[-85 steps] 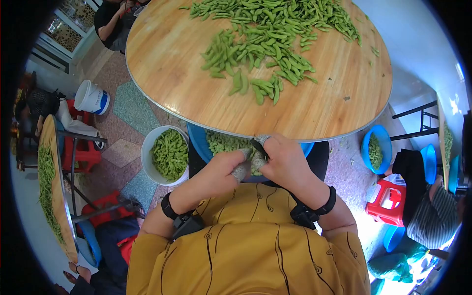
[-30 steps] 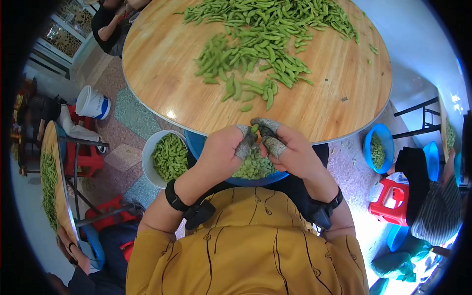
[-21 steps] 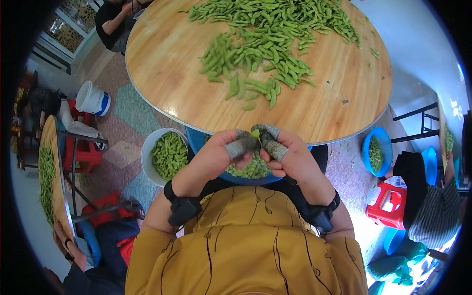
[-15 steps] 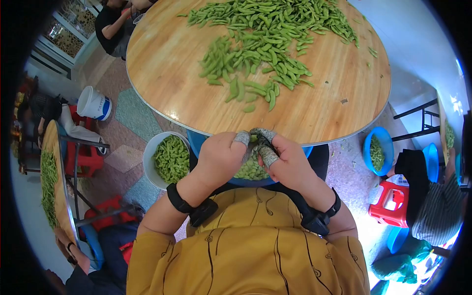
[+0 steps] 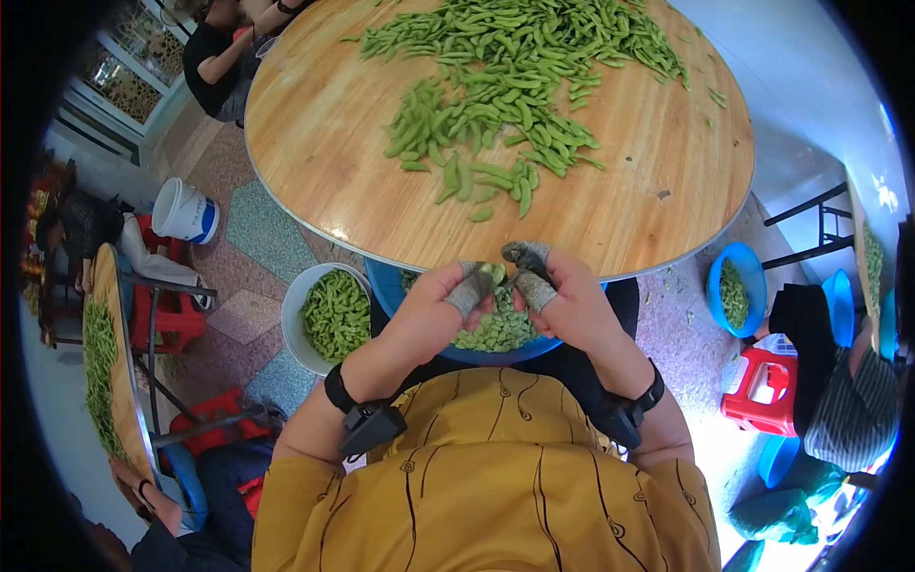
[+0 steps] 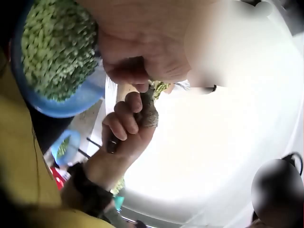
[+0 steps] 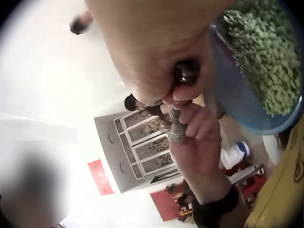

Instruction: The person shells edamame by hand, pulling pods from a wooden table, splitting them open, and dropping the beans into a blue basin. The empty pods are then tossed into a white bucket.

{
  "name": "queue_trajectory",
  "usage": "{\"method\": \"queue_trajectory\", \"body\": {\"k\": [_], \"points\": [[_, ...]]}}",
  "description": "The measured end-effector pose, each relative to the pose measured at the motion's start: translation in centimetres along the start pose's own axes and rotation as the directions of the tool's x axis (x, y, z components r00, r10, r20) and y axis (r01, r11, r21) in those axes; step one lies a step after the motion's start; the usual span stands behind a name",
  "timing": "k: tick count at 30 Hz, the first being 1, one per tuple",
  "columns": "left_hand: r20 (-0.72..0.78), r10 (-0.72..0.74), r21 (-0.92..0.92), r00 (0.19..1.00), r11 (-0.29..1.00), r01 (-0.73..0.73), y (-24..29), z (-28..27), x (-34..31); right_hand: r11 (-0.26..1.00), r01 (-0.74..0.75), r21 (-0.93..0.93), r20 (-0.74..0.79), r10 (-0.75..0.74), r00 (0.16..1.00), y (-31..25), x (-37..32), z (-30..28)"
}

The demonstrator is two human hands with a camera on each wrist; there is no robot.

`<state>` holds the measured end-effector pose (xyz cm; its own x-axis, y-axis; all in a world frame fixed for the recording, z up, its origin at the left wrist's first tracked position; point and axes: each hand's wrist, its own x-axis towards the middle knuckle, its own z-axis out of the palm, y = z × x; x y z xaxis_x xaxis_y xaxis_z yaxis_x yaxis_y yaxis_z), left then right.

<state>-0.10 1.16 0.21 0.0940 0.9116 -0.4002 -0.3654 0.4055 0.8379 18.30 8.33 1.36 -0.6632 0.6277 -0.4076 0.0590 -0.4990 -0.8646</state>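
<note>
My left hand (image 5: 434, 307) pinches a green edamame pod (image 5: 494, 273) between its wrapped thumb and index finger, over the front edge of the table. Close to its right, my right hand (image 5: 575, 303) has its fingers curled round a small dark tool; a shiny dark end of the tool (image 7: 186, 72) shows at the palm in the right wrist view, the rest hidden. Grey wraps cover the thumb and index finger of both hands. Beneath them a blue basin (image 5: 384, 284) holds shelled green beans (image 5: 500, 329). Before me, a heap of pods (image 5: 534, 76) lies on the round wooden table (image 5: 324, 124).
A white bucket of pods (image 5: 295, 329) stands left of the basin, with another white bucket (image 5: 181, 212) farther off. At right are a blue tub (image 5: 739, 319) and a red stool (image 5: 762, 391). Other people sit at side tables and across the room.
Since the earliest frame, both hands have come up from low over the basin to the table edge. In the last half second they have drawn slightly apart, the pod staying in the left fingertips.
</note>
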Motion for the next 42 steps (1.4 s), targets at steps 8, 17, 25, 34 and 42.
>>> {"method": "queue_trajectory", "body": {"k": [8, 17, 25, 34, 42], "points": [[0.188, 0.074, 0.558, 0.979, 0.813, -0.168, 1.1, -0.2, -1.1, 0.240, 0.376, -0.895, 0.205, -0.527, 0.825, 0.7, 0.7, 0.3], [-0.088, 0.329, 0.994, 0.940, 0.092, 0.061, 0.2, -6.9, -6.2, 0.162, 0.463, -0.872, 0.280, -0.611, 0.740, 1.4, 0.6, 0.7], [-0.053, 0.490, 0.939, 0.870, 0.321, -0.124, 3.5, -2.3, -4.1, 0.287, 0.011, -0.958, -0.197, -0.683, 0.703, -2.8, 7.6, -1.3], [-0.003, 0.133, 0.280, 0.991, 0.952, -0.127, 2.5, 1.2, 3.6, 0.968, 0.131, -0.212, -0.219, -0.178, 0.959, -2.6, 2.7, -1.4], [-0.002, 0.228, 0.244, 0.974, 0.945, -0.220, 2.1, 0.8, 2.8, 0.907, 0.251, -0.338, -0.019, -0.273, 0.962, -1.3, 0.3, -1.4]]}}
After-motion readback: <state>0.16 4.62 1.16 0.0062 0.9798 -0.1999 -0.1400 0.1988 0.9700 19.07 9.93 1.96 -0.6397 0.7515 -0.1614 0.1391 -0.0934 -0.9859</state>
